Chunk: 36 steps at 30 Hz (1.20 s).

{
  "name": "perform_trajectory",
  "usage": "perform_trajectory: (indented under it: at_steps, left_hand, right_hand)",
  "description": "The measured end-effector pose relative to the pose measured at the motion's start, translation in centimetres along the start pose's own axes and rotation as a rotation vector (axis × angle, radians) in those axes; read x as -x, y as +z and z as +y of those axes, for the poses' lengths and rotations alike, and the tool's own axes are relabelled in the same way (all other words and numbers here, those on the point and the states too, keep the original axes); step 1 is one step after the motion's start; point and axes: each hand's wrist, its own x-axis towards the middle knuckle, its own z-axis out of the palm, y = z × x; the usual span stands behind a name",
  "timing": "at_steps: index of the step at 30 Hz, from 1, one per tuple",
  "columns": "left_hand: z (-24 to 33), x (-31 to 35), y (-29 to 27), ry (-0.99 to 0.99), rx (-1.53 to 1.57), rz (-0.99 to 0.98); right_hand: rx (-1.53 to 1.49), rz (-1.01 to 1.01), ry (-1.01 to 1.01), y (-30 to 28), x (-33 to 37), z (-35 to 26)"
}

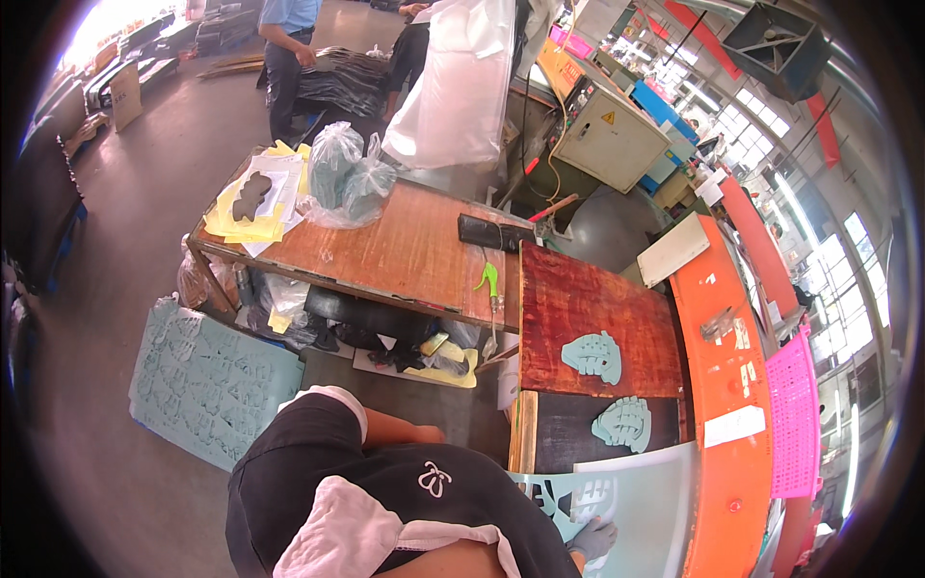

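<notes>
My right hand (595, 539), in a grey glove, is at the lower right with its fingers closed on a pale blue-green foam sheet (660, 515) with cut-out openings. My left forearm (400, 430) is bent across in front of me; the hand at its end is hidden behind my dark shirt. Just beyond the sheet, a cut foam piece (622, 425) with slots lies on a black board (564, 424). A similar foam piece (592, 357) rests farther off on a reddish-brown board (602, 299).
An orange machine beam (718, 385) runs along the right, beside a pink basket (792, 424). A wooden table (376, 246) ahead bears plastic bags (342, 178), papers and a green air gun (489, 278). Cut foam sheets (212, 380) lie at left. Two other people stand farther off.
</notes>
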Motion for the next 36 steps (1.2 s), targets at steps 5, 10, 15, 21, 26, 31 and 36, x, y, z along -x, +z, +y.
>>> perform_trajectory:
  at_steps: [5,10,15,21,26,31,36]
  left_hand:
    - [0.0,0.5,-0.4,0.041,0.064,-0.024]
    - [-0.9,-0.7,-0.6,0.066,-0.159,-0.06]
    - [-1.6,0.1,0.6,-0.077,-0.005,0.041]
    - [-0.9,1.3,0.0,0.013,0.027,0.027]
    - [-0.2,0.9,-0.2,-0.078,-0.016,-0.031]
    - [0.5,1.4,-0.7,-0.103,-0.004,-0.009]
    - [0.9,1.6,-1.2,-0.084,0.055,-0.026]
  right_hand:
    - [-0.018,0.067,-0.012,0.7,0.1,0.2]
    - [-0.04,-0.033,-0.009,0.5,-0.2,0.6]
    - [-0.034,-0.091,0.002,1.0,-0.5,1.5]
    - [-0.044,0.303,-0.12,2.7,-0.1,1.3]
    - [-0.061,0.039,-0.01,0.7,-0.2,0.6]
    - [-0.029,0.023,0.008,0.4,-0.1,0.2]
    - [-0.04,0.243,-0.075,1.8,0.2,0.8]
